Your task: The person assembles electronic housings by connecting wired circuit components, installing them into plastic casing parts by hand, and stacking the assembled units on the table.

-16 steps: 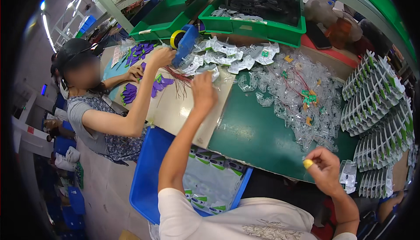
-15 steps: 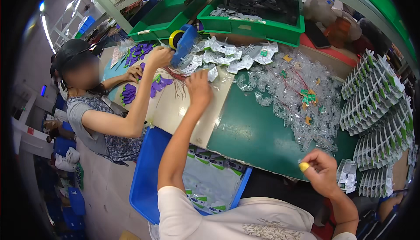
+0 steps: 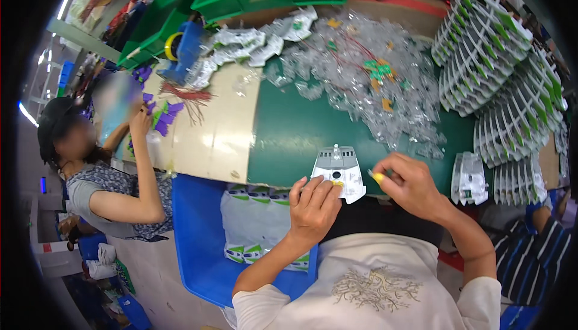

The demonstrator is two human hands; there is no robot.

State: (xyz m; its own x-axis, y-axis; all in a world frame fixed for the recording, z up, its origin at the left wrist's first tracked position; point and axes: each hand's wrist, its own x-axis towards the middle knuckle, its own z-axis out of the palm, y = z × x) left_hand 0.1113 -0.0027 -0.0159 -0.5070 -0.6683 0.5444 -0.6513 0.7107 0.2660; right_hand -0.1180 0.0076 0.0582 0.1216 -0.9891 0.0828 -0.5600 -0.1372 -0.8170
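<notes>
White/grey plastic part (image 3: 348,176) is at green tabletop's (image 3: 289,143) near edge, my L hand (image 3: 314,208) gripping its lower left, prob. to steady it, w/ R hand (image 3: 413,187) curled just beside, can't tell if pinching sth, clear pcs (image 3: 361,89) heaped beyond, prob. for easy reach.

Wearer kit as we see it: cream tee (image 3: 343,252), brown tree print (image 3: 376,288).
We've got short sleeves, left (image 3: 259,303) and right (image 3: 481,303), both plain cream; print is line-art, spreading branches, centred on the shirt front. Yellow wrap (image 3: 378,178) at a digit tip, right hand (image 3: 412,187); we can't tell which digit. Forearms (image 3: 474,240) bare. Below the hem it's black; we can't separate garment from shadow.
</notes>
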